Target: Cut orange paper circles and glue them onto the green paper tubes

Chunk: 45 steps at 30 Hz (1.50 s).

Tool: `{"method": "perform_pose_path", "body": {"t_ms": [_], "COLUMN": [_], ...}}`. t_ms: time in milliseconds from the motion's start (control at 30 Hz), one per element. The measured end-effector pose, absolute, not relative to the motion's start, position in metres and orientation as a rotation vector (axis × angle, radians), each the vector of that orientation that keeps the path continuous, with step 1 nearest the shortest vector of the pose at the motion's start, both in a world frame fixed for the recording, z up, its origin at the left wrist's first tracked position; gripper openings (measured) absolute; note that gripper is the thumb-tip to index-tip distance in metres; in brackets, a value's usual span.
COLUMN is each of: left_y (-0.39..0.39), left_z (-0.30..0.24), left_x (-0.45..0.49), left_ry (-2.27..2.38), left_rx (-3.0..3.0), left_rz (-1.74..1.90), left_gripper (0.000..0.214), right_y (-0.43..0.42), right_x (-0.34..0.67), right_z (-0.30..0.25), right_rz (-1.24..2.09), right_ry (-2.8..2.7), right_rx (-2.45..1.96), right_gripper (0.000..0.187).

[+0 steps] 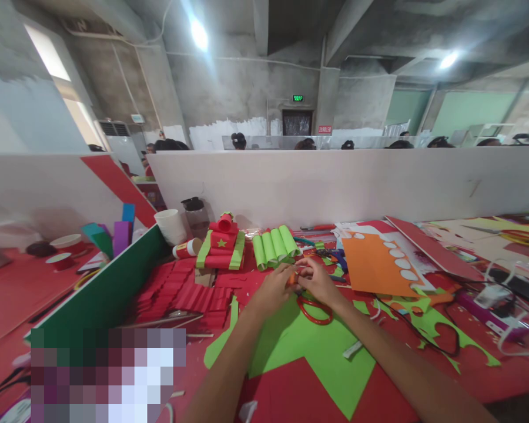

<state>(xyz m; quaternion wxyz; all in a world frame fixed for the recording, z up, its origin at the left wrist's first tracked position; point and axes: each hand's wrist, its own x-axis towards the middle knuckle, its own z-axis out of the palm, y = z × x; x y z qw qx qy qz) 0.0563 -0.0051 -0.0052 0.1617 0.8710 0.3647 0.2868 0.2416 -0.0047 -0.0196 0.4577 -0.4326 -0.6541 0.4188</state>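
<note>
My left hand pinches a small orange piece, apparently paper, near the middle of the table. Close against it is my right hand, its fingers bent in at the same piece. The fingers partly hide the piece. Just below my right hand lies a red-orange loop, perhaps a scissors handle, on a large green paper star shape. Behind my hands stand several light-green paper rolls. To their left is a red and green paper model with a star on its front.
Pleated red paper strips lie at the left beside a green divider board. An orange sheet with round cut-outs is at the right, with green scraps and cables near it. A white partition runs along the back.
</note>
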Motion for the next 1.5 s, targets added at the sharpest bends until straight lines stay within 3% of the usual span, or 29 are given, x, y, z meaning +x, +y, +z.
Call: {"method": "perform_pose_path", "body": {"t_ms": [200,467,700,867,967,1167,1367,1500], "left_y": [0.000,0.005,0.010,0.012,0.013,0.018,0.026,0.030], "left_z": [0.002,0.001,0.001,0.010,0.011,-0.004,-0.018,-0.024], "left_x": [0.051,0.024,-0.006,-0.009,-0.003,0.007,0.007,0.004], "left_ry": [1.171,1.035,1.300,1.612,1.850,1.879,1.862,1.813], "left_rx": [2.165,1.957,1.983,2.108,2.116,2.205,2.265,2.205], "left_rz": [0.848,0.573,0.460,0.482,0.585,0.571,0.553,0.645], "left_gripper": [0.032,0.010,0.023,0.012,0.022,0.065,0.064,0.065], "right_y": [-0.007,-0.013,-0.008,-0.002,0.003,0.006,0.029,0.063], "right_x": [0.245,0.238,0.246,0.256,0.259,0.262,0.268,0.266], "right_z": [-0.016,-0.020,-0.012,-0.009,-0.013,-0.020,-0.019,-0.008], "right_rz": [1.005,1.118,0.780,0.555,0.452,0.404,0.438,0.508], "right_ry": [-1.699,-1.899,-1.858,-1.884,-1.893,-1.929,-2.016,-2.026], "right_rx": [-1.104,-1.040,-1.135,-1.165,-1.170,-1.250,-1.187,-1.141], "right_gripper": [0.035,0.030,0.015,0.015,0.019,0.034,0.060,0.059]}}
